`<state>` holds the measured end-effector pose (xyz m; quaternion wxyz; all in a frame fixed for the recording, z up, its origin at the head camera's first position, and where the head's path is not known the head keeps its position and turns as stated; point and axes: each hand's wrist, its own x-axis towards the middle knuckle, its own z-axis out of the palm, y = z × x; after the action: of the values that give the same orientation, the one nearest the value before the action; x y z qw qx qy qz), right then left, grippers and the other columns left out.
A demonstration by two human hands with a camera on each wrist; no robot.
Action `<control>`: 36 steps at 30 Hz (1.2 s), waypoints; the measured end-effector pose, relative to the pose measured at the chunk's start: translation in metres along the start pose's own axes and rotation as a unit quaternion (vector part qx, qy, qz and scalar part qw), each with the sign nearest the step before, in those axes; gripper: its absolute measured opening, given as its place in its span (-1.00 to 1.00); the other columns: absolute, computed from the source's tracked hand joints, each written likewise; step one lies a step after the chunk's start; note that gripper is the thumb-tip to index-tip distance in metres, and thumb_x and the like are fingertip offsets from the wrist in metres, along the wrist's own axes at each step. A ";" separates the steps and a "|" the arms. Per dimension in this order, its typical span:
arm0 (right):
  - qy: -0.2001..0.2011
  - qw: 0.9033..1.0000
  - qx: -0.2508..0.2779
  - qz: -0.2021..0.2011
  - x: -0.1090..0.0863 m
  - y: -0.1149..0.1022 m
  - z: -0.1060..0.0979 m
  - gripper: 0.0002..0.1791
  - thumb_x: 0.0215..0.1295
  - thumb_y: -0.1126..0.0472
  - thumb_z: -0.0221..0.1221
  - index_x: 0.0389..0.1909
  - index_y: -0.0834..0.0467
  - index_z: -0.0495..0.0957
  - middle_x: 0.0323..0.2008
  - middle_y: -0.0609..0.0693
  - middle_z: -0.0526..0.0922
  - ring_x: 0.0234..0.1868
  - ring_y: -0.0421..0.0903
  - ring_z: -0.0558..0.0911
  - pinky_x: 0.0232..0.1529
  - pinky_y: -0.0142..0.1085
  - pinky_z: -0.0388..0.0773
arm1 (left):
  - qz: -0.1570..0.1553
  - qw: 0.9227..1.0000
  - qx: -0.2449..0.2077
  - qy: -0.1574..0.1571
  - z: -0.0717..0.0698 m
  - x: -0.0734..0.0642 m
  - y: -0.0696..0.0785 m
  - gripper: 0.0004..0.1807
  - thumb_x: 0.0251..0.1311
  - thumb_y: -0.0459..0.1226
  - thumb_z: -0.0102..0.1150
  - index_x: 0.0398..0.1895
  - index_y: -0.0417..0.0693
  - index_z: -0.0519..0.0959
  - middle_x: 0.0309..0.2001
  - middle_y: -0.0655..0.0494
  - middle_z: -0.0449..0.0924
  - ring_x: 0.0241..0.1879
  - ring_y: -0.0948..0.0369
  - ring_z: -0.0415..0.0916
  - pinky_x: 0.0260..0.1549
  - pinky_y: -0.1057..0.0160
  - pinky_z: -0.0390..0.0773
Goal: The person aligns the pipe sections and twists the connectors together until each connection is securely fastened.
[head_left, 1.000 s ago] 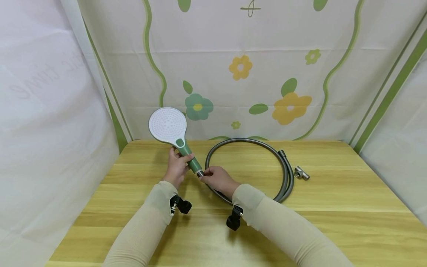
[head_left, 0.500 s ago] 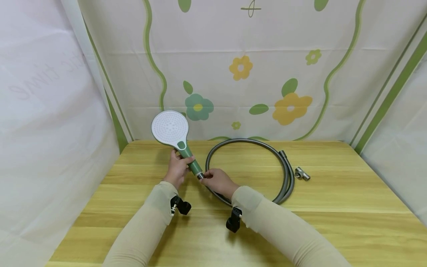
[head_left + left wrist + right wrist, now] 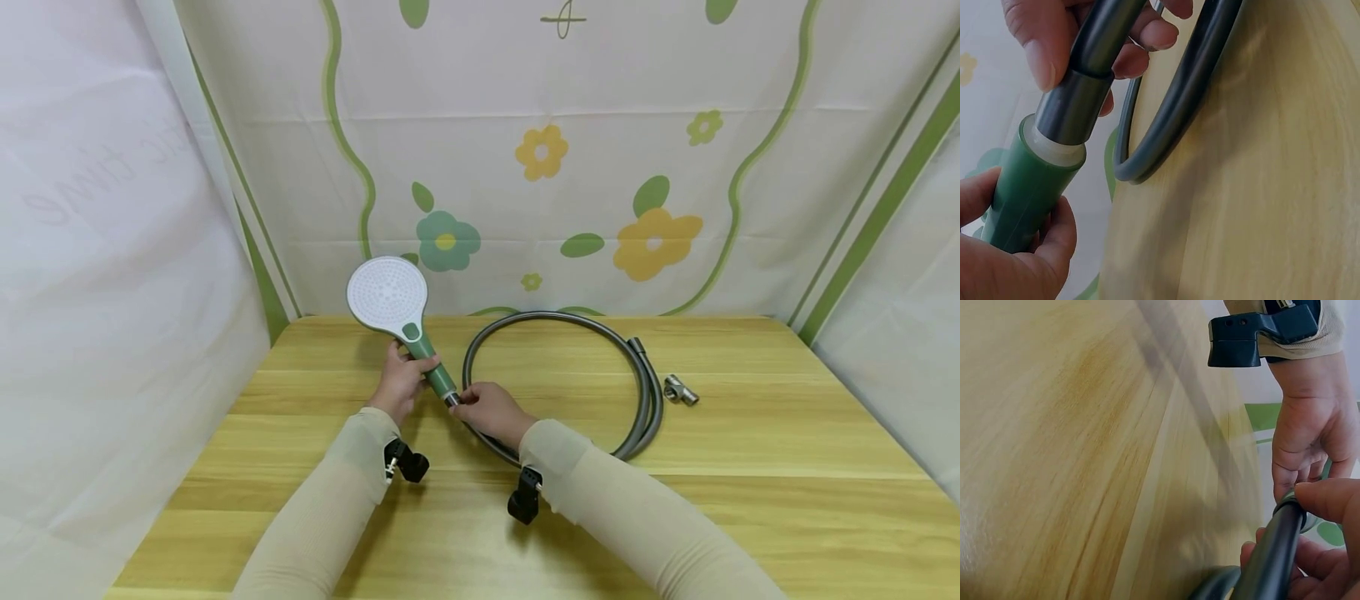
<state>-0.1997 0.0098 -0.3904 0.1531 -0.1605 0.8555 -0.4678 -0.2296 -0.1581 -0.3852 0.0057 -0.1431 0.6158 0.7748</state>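
Note:
A hand shower (image 3: 387, 293) with a round white spray face and a green handle (image 3: 1025, 194) tilts up to the left, above the table. My left hand (image 3: 399, 379) grips that handle, thumb across its front. At the handle's lower end, the dark metal nut (image 3: 1075, 106) of the shower hose meets the pale collar. My right hand (image 3: 491, 410) pinches the hose (image 3: 1272, 556) at this nut, thumb on one side and fingertips on the other. From there the grey hose (image 3: 555, 316) runs into a large loop lying on the table.
To the right of the loop lies a small metal tee fitting (image 3: 680, 390). The hose's other end nut (image 3: 636, 345) rests beside the coil. A flowered cloth (image 3: 465, 167) hangs behind the wooden table (image 3: 750, 433), with white cloth at both sides.
The hand shower has come down and slightly right, its spray face lower than before. Both hands keep their hold, the right one shifting slightly down at the nut.

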 end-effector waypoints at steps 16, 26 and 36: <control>-0.004 1.000 -0.001 0.016 0.003 0.005 0.002 -0.76 0.26 0.16 0.25 -0.23 0.28 0.62 -0.33 0.03 0.63 -0.39 -0.14 0.49 -0.36 -0.35 0.47 | -0.028 0.999 0.016 0.001 -0.001 0.009 -0.005 -0.12 0.27 -0.49 0.11 0.51 -0.01 -0.17 0.29 -0.26 0.17 0.21 -0.11 0.33 0.22 -0.01 0.38; -0.003 1.000 -0.007 0.018 0.006 0.006 0.003 -0.78 0.24 0.16 0.26 -0.28 0.28 0.62 -0.37 0.01 0.61 -0.41 -0.14 0.47 -0.39 -0.37 0.43 | -0.042 0.999 0.022 0.002 -0.002 0.013 -0.008 -0.13 0.26 -0.50 0.12 0.50 -0.03 -0.14 0.30 -0.25 0.14 0.20 -0.11 0.33 0.21 -0.01 0.39; -0.004 1.000 -0.013 0.022 0.008 0.007 0.001 -0.78 0.24 0.16 0.27 -0.28 0.26 0.62 -0.36 0.01 0.60 -0.40 -0.13 0.46 -0.39 -0.36 0.42 | -0.058 0.997 0.041 0.004 -0.002 0.016 -0.008 -0.08 0.25 -0.49 0.15 0.52 -0.04 -0.18 0.32 -0.24 0.15 0.23 -0.12 0.33 0.18 0.02 0.43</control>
<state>-0.2073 0.0098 -0.3980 0.1644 -0.1457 0.8640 -0.4530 -0.2428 -0.1603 -0.3968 0.0543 -0.1813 0.6378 0.7466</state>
